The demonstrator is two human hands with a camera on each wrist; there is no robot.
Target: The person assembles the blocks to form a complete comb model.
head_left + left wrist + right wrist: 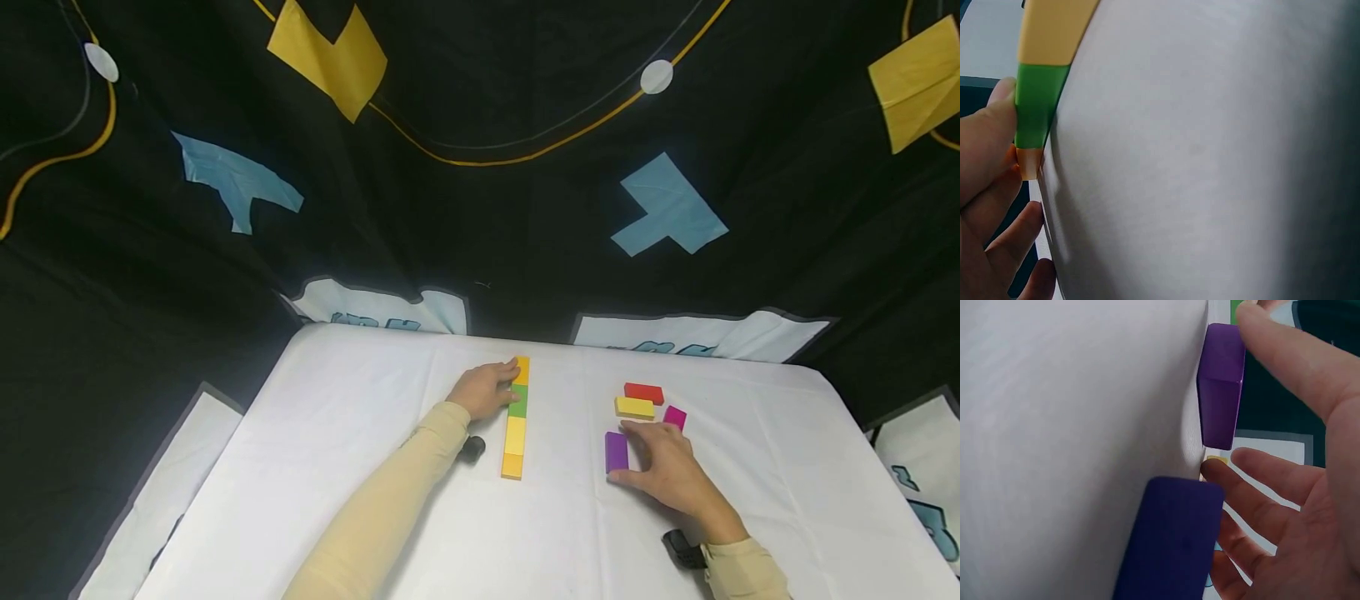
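Note:
A straight row of blocks, with a yellow block (pixel 515 435) and an orange block (pixel 512 466) at its near end, lies on the table. My left hand (pixel 486 390) touches its far part: the thumb is at the side of the green block (pixel 1041 103), the index finger beside the far orange block (pixel 522 370). The other left fingers extend past the row. My right hand (pixel 663 467) spans a purple block (pixel 617 452) lengthwise, thumb at the near end and fingertips at the far end. A dark blue block (pixel 1169 540) shows beside that hand in the right wrist view.
Beyond the right hand lie a red block (pixel 643 393), a yellow block (pixel 634 407) and a magenta block (pixel 675 417), partly behind the fingers. A white cloth (pixel 555 533) covers the table. Black curtains (pixel 480 233) hang behind the far edge.

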